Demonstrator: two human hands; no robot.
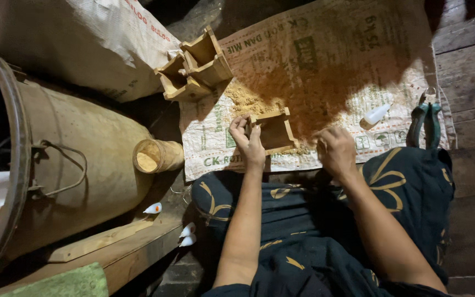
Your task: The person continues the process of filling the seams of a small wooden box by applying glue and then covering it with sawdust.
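Woven plastic sacking [325,60], dusted with sawdust, lies under a small open wooden box [275,131]. The left hand [248,142] reaches forward, fingers grasping the box's left wall. The right hand [335,149] rests just beside it, fingers clenched downward.

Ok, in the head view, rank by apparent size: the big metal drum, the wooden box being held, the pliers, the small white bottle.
1. Big metal drum, though nearest the camera.
2. Wooden box.
3. Pliers.
4. Small white bottle.

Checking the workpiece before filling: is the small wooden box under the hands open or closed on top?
Open: the wooden box shows a dark hollow inside; the left hand grips its edge.
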